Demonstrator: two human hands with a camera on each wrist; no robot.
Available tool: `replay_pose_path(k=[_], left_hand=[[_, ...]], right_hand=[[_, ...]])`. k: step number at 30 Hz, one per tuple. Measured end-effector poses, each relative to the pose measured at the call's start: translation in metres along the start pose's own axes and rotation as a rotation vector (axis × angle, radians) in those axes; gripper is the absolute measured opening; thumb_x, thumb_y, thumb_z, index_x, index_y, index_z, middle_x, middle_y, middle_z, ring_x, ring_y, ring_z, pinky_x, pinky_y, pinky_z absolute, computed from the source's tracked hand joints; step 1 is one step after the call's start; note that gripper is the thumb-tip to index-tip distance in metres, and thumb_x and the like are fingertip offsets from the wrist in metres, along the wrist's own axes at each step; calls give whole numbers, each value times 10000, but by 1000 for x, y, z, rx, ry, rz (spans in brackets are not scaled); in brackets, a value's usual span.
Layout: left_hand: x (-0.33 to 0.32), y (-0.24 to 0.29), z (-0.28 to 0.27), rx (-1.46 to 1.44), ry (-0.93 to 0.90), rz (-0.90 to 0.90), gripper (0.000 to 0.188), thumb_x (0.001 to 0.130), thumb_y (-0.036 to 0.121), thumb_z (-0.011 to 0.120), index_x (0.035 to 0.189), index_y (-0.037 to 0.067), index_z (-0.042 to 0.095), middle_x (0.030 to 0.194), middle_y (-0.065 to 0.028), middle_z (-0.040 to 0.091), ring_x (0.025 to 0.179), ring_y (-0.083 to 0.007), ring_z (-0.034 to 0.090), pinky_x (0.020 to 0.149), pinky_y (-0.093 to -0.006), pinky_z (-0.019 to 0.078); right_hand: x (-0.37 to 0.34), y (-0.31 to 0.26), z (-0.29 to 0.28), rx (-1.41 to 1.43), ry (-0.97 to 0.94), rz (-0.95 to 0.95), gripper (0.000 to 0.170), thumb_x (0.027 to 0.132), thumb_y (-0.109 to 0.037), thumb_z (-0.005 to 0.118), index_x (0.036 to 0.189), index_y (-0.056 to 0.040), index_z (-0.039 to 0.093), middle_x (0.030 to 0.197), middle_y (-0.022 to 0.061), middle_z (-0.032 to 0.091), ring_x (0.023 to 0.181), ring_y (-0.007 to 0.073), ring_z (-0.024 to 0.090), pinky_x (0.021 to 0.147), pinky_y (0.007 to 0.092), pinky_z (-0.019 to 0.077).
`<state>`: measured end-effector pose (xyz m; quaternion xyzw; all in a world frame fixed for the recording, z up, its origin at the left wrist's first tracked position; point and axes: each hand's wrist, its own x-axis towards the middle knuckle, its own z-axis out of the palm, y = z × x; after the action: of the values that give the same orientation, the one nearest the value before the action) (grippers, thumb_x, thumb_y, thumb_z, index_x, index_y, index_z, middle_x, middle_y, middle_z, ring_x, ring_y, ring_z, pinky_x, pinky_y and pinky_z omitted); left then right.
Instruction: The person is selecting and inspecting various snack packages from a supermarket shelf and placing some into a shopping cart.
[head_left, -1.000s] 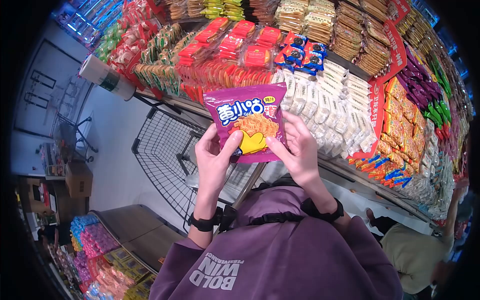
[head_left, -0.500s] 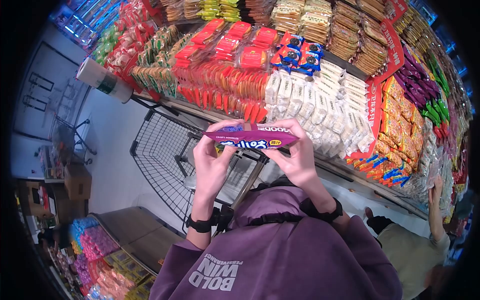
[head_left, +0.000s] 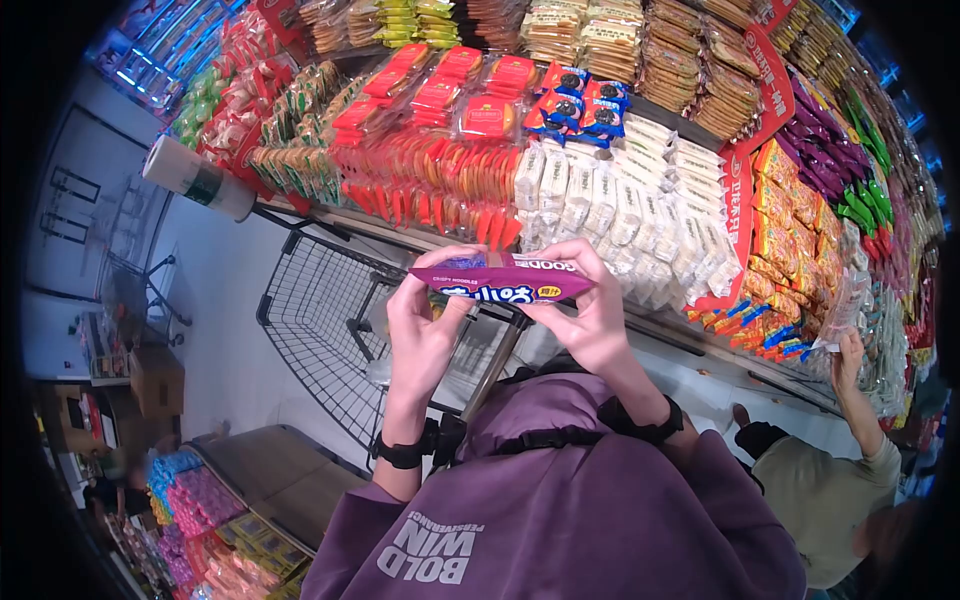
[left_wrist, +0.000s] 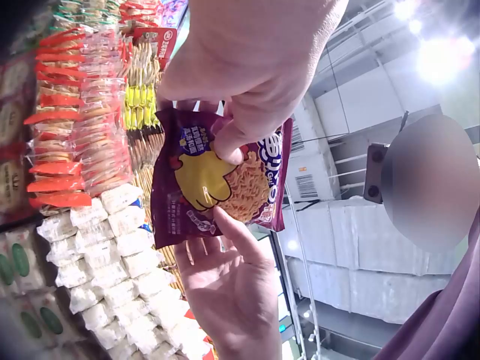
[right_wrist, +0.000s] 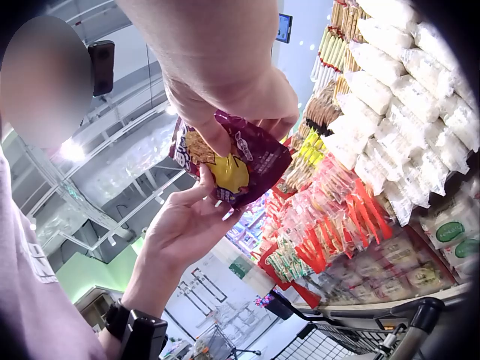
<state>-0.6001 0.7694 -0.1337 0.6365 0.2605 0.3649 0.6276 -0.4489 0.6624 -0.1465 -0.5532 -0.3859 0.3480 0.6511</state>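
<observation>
Both hands grip a purple bag of crispy noodles (head_left: 505,283), thumbs on its front and fingers behind. The left hand (head_left: 418,325) has one side of it and the right hand (head_left: 583,318) the other. In the head view the bag is tipped so its top edge faces up, with the front foreshortened. The left wrist view shows the bag's front (left_wrist: 199,180) with a yellow cartoon figure and a noodle picture. From the right wrist the same bag (right_wrist: 259,161) appears between the two hands, its lower end turned to the camera.
A black wire shopping cart (head_left: 325,330) stands below and left of the hands. Beyond the bag, a sloped display holds white-wrapped snacks (head_left: 610,205), red-packed biscuits (head_left: 430,175) and blue packets (head_left: 578,103). At right, another person (head_left: 825,490) reaches toward the shelf with a clear packet.
The bag's front faced the head camera; both hands have tipped it so the top edge shows. It has stayed so over the last half second. The other person's arm has moved into fuller view.
</observation>
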Motion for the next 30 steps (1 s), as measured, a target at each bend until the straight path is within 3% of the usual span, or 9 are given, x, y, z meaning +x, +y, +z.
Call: replay_pose_path(k=[7, 13, 16, 20, 30], left_hand=[[3, -2, 6, 39, -74, 13, 381, 768, -129, 606, 1129, -8, 605, 1172, -116, 635, 1101, -187, 589, 960, -316, 454], [6, -1, 14, 100, -125, 41, 423, 720, -168, 572, 1104, 1, 620, 1168, -116, 633, 1102, -192, 591, 944, -306, 467], [7, 3, 21, 122, -134, 29, 441, 703, -187, 539, 1096, -5, 617, 1170, -117, 630, 1110, -197, 588, 941, -306, 470], [11, 1, 34, 209, -162, 122, 461, 647, -155, 517, 1072, -5, 619, 1114, -139, 661, 1127, -246, 582, 1117, -431, 291], [27, 8, 76, 326, -274, 322, 320, 708, -60, 593, 1019, -2, 641, 1094, -141, 666, 1098, -270, 595, 1091, -464, 318]], right_hand=[[-5, 1, -6, 10, 43, -27, 381, 748, 74, 711, 1061, -19, 515, 1071, 100, 647, 1020, 143, 628, 915, 281, 488], [-9, 0, -11, 178, 67, 1, 361, 736, 134, 676, 1014, -18, 503, 1074, 114, 643, 1034, 141, 615, 902, 272, 500], [-11, 5, -17, 166, 88, -77, 361, 713, 136, 659, 1001, -20, 507, 1048, 106, 651, 1014, 142, 615, 889, 282, 494], [-14, 4, -26, 72, 164, -174, 324, 716, 99, 678, 974, -27, 527, 1005, 92, 666, 953, 154, 628, 865, 304, 485], [-18, -6, -69, 16, 201, -257, 335, 689, 129, 670, 952, -22, 528, 1013, 97, 663, 993, 162, 632, 896, 305, 483]])
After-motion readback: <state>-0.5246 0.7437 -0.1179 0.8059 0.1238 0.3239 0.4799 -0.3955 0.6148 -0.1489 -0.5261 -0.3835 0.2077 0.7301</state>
